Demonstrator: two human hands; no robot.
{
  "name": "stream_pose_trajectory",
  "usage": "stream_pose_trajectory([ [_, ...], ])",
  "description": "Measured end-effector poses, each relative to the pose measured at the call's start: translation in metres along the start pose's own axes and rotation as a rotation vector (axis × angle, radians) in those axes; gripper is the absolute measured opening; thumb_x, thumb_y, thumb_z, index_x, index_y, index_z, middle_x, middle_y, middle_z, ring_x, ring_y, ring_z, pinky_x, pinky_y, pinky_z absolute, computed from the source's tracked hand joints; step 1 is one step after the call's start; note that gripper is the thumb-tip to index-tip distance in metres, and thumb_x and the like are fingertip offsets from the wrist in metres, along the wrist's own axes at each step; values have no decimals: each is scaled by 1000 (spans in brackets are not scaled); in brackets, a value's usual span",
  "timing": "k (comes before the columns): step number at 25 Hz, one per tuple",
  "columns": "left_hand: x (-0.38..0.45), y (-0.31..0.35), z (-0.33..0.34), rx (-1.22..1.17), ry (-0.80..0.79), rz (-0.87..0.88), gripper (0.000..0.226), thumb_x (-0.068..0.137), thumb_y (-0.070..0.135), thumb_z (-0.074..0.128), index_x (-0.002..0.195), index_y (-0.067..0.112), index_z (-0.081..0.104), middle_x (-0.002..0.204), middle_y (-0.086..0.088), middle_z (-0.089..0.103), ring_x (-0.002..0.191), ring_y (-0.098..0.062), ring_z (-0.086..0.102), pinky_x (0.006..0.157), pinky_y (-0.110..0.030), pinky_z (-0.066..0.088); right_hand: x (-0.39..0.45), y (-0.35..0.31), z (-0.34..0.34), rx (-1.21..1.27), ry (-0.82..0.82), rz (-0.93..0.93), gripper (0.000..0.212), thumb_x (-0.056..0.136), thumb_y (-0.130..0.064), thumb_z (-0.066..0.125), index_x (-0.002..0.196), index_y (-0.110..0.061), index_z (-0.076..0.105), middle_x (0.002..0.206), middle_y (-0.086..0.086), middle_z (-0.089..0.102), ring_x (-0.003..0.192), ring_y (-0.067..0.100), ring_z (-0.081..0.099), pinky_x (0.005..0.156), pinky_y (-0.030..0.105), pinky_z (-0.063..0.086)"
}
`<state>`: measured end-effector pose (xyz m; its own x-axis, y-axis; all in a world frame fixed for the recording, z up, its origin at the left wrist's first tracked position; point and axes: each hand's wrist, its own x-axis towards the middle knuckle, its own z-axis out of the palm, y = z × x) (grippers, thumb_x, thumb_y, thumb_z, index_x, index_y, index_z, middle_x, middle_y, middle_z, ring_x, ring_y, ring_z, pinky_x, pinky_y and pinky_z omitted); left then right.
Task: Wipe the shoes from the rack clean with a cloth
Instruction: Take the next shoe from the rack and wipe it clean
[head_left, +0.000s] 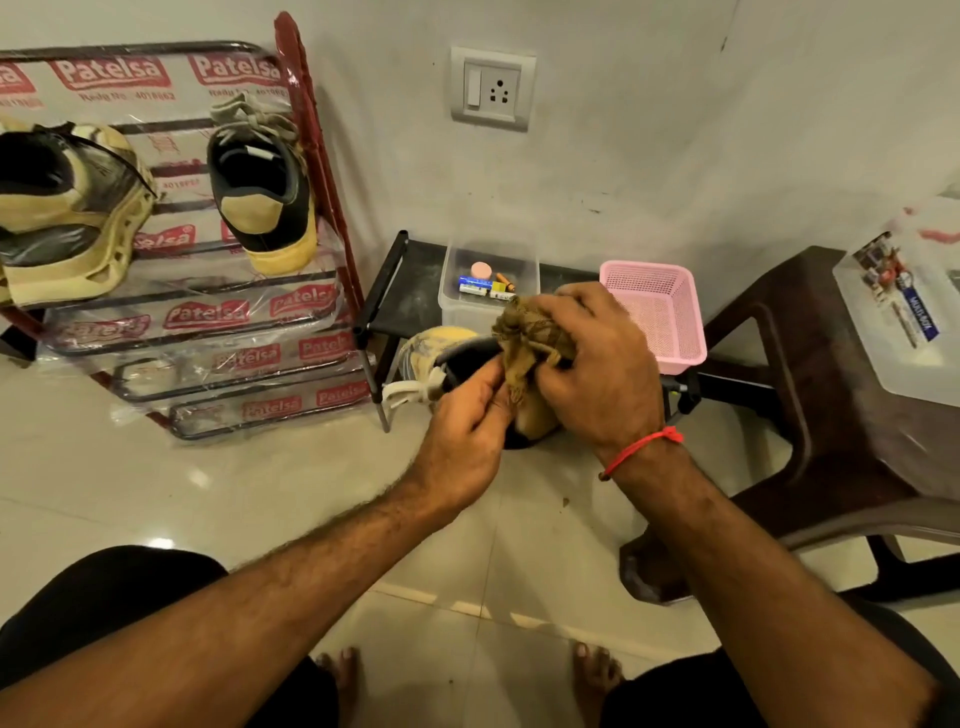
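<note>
Shoe (441, 358), black and yellow, sits between your hands above the floor, beside the rack (208, 322). Your left hand (467, 431) grips its heel; your right hand (602, 364) clutches the bunched cloth (524, 338) against it.

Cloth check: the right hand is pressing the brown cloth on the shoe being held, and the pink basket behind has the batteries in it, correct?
Not quite. In the head view the batteries lie in the clear plastic box; the pink basket looks empty. The right hand does press the brown cloth on the shoe.

Rack (322, 171) left, chair (810, 374) right.
</note>
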<state>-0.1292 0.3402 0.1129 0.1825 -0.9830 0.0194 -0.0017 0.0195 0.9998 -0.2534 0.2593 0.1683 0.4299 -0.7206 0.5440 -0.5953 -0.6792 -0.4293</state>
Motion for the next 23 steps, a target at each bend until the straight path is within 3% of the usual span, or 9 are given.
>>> stream_pose_trajectory([
  [4, 15, 8, -16, -20, 101, 2, 61, 98, 48, 52, 150, 15, 49, 140, -5, 63, 132, -22, 58, 109, -54, 47, -13, -3, -3, 87, 7, -28, 40, 78, -32, 60, 109, -10, 71, 104, 7, 64, 93, 19, 61, 77, 29, 53],
  [6, 18, 7, -23, -47, 159, -45, 69, 93, 55, 55, 150, 16, 48, 141, -5, 63, 132, -22, 58, 109, -54, 47, -23, -8, 0, 96, -8, -55, 41, 81, -36, 60, 109, -9, 71, 104, 7, 64, 93, 20, 61, 77, 30, 55],
  [11, 9, -1, -9, -27, 40, -24, 57, 101, 47, 49, 148, 15, 50, 137, -8, 65, 130, -27, 59, 107, -58, 47, -3, -1, -6, 56, 18, 8, 45, 76, -29, 52, 114, -11, 70, 106, 7, 64, 95, 23, 62, 79, 34, 55],
  [15, 16, 14, -21, -53, 151, -17, 42, 98, 43, 49, 135, 27, 60, 130, -1, 69, 126, -18, 62, 108, -51, 49, -24, -16, 3, 88, -39, -47, 43, 80, -38, 60, 111, -12, 71, 105, 5, 64, 93, 20, 62, 75, 36, 57],
  [19, 9, 10, -18, 89, 96, 46, 65, 97, 52, 49, 150, 15, 49, 139, -4, 63, 132, -19, 58, 108, -52, 49, -11, -8, -2, 95, -11, -22, 43, 79, -28, 56, 116, -11, 70, 110, 7, 64, 99, 22, 62, 81, 38, 55],
  [23, 5, 8, -8, 159, -14, 148, 50, 105, 31, 44, 151, 12, 47, 140, -4, 64, 131, -17, 59, 110, -49, 48, 2, 0, -12, 92, 21, 40, 47, 77, -28, 54, 117, -12, 71, 108, 6, 67, 98, 20, 62, 83, 35, 54],
])
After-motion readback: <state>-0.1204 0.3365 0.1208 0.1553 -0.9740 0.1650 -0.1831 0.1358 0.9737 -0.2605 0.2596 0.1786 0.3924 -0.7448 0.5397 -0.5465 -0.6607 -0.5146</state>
